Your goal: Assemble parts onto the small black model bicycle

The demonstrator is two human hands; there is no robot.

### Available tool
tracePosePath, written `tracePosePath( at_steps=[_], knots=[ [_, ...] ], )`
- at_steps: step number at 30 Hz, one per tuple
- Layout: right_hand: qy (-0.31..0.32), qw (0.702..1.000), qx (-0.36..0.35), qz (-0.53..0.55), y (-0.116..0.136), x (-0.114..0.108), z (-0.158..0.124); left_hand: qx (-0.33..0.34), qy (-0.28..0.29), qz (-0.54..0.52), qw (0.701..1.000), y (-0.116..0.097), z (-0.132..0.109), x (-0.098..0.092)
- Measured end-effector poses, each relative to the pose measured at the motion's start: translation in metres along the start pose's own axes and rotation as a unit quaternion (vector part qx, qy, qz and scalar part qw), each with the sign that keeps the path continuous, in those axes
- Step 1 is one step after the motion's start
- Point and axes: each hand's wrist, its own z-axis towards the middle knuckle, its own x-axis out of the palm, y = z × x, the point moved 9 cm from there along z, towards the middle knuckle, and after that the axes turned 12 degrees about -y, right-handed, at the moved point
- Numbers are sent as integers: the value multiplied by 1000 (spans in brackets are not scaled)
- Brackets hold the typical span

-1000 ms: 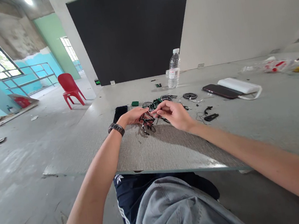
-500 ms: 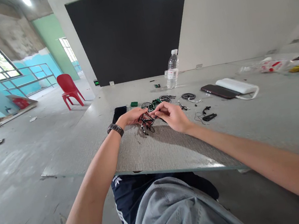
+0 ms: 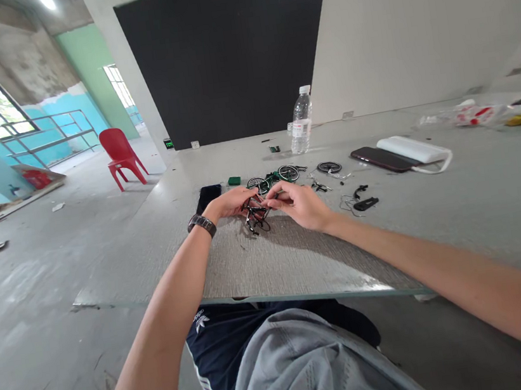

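Note:
A small black model bicycle frame is held over the near part of the table, tilted, with thin dark parts hanging toward me. My left hand grips it from the left, fingers closed around its upper side. From the right, my right hand pinches at the frame's right end with thumb and fingertips; any tiny part between them is too small to make out. Just behind my hands lies a green model bicycle, partly covered by my fingers. Small handlebar-like parts rest right of it.
Loose on the table lie a spoked wheel, black parts with thin wires, a green block and a dark phone. A water bottle stands behind. An open glasses case sits to the right.
My right fingers have shifted slightly left and closer against the model bicycle frame. My left hand stays nearly still, and the loose parts lie as before.

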Motion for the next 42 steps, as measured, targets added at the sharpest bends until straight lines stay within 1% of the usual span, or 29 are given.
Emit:
tracePosePath(
  at_steps=[3,5,11,16,22,29,31,34,38,42],
  knots=[
    [33,996,-33,-80,4,4,-1,-1,15,9,1000,1,-1,1],
    [42,994,-44,-95,7,6,-1,-1,21,14,1000,1,-1,2],
    [96,990,-42,-98,12,16,-6,-9,9,15,1000,0,-3,2],
    [141,986,-25,-83,13,20,-9,-8,-2,14,1000,-4,-6,2],
    [168,983,-23,-70,14,22,-9,-19,-8,10,1000,-5,-9,3],
    [173,984,21,-41,5,19,-9,-7,20,10,1000,-5,-8,4],
    [170,984,34,-34,1,18,-9,7,39,22,999,-6,-8,5],
    [163,985,48,-31,-2,16,-8,33,84,35,995,-9,-11,6],
    [158,986,45,-26,0,15,-8,51,125,46,990,-12,-17,8],
    [154,987,37,-26,4,13,-8,58,129,64,988,-14,-19,8]
  ],
)
